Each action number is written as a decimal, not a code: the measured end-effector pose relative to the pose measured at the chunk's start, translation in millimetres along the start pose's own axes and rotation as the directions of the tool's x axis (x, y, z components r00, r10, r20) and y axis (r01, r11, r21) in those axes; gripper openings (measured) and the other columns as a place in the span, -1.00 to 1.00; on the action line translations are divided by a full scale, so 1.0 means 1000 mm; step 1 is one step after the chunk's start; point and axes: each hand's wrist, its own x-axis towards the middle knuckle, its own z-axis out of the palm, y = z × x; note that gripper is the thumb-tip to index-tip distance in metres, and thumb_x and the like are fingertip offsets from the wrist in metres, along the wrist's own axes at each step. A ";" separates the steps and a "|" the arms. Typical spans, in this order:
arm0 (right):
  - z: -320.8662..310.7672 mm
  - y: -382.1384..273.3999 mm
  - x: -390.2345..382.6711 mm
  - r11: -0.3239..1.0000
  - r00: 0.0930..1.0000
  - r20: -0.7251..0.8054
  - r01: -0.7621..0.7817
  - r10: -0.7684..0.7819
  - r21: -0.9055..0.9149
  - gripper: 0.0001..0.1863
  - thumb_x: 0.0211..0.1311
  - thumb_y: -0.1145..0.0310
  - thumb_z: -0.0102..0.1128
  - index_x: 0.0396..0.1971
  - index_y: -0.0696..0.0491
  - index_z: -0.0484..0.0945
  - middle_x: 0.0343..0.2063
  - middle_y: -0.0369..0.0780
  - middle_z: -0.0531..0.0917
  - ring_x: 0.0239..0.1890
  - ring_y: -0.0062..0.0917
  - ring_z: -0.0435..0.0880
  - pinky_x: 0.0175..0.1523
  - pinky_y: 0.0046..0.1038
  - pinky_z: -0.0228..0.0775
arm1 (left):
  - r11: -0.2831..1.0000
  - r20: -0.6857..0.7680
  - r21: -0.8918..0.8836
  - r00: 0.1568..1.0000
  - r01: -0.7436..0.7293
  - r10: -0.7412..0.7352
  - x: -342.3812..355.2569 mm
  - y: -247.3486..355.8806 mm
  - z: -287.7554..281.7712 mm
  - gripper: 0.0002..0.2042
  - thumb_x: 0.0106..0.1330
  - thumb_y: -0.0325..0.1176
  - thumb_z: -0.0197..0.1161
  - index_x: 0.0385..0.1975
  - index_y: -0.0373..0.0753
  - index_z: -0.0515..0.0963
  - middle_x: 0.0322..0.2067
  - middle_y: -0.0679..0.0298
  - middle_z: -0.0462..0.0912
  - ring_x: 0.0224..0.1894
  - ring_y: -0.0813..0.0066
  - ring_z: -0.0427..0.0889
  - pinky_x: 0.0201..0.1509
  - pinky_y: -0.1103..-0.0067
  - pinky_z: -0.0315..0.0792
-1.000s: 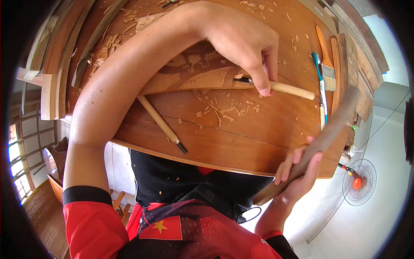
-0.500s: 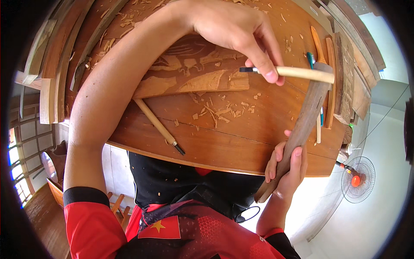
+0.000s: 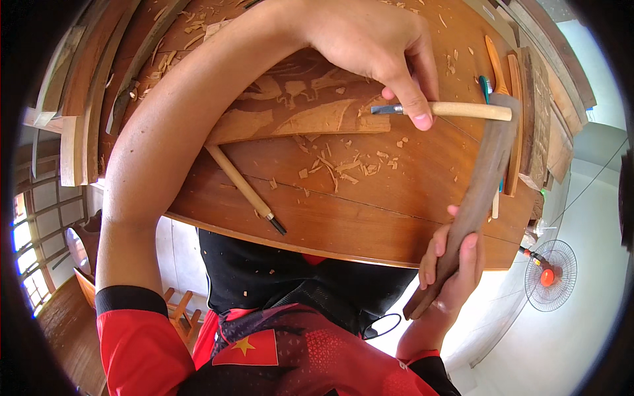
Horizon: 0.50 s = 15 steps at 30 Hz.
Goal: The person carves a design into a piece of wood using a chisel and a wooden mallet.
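Note:
My left hand (image 3: 380, 49) pinches a wood-handled chisel (image 3: 469, 111) between thumb and fingers. The chisel lies crosswise above the table, its flat dark blade pointing left over the end of a carved wooden panel (image 3: 310, 122). In my right hand (image 3: 456, 261) is a long, dark wooden bar (image 3: 485, 165), gripped near its lower end and slanting up to the right. The bar's upper end meets the butt of the chisel handle; I cannot tell how firmly they touch. My left forearm covers part of the panel. A second chisel (image 3: 241, 185) rests on the table below the panel.
Wood shavings (image 3: 340, 171) are scattered over the brown table (image 3: 370, 224). Along its right side lie an orange-handled brush (image 3: 495, 63), a teal brush (image 3: 485, 86) and wooden planks (image 3: 533, 119). More planks (image 3: 82, 92) line the left. A fan (image 3: 550, 276) stands at the right.
Both hands have shifted slightly right with the chisel and the bar. My right hand sits a little lower, and the chisel blade shows more of its flat face.

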 end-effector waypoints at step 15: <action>0.003 -0.002 0.002 0.992 0.982 -0.163 0.082 -0.097 -0.099 -0.40 0.62 -0.08 -0.16 0.24 0.18 0.38 -0.53 -0.28 0.44 -0.82 -0.65 0.29 -0.78 -0.55 0.12 | 0.980 0.018 0.191 0.998 -0.064 0.062 0.003 0.002 0.002 -0.60 0.38 -0.07 0.39 -0.08 -0.34 0.75 -0.13 0.06 0.78 -0.11 0.26 0.75 -0.02 0.41 0.57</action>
